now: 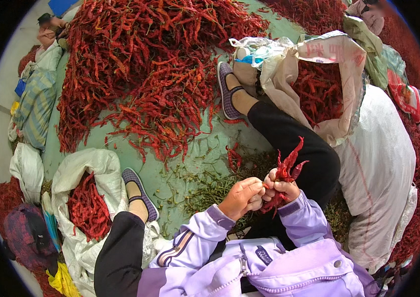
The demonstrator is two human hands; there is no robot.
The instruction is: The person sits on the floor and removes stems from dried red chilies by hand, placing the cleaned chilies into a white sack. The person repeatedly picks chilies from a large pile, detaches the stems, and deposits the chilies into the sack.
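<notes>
My right hand (281, 189) is closed around a bunch of dried red chillies (289, 167), whose tips stick up above my fingers and hang out below. Pressed close beside it, my left hand (243, 198) pinches the end of a red chilli (266, 186) between thumb and forefinger. Whether a stem is in that pinch is too small to tell. Both hands are raised over my lap. Beneath and beyond them, loose greenish stems (210, 198) lie scattered on the green floor sheet (138, 190), with a few chillies (233, 157) among them.
A big heap of red chillies (140, 64) spreads ahead. An open sack (356, 69) with chillies stands by my right leg, and another white sack (93, 159) by my left foot. A full white sack (380, 163) lies at right. Other people (46, 32) sit farther off.
</notes>
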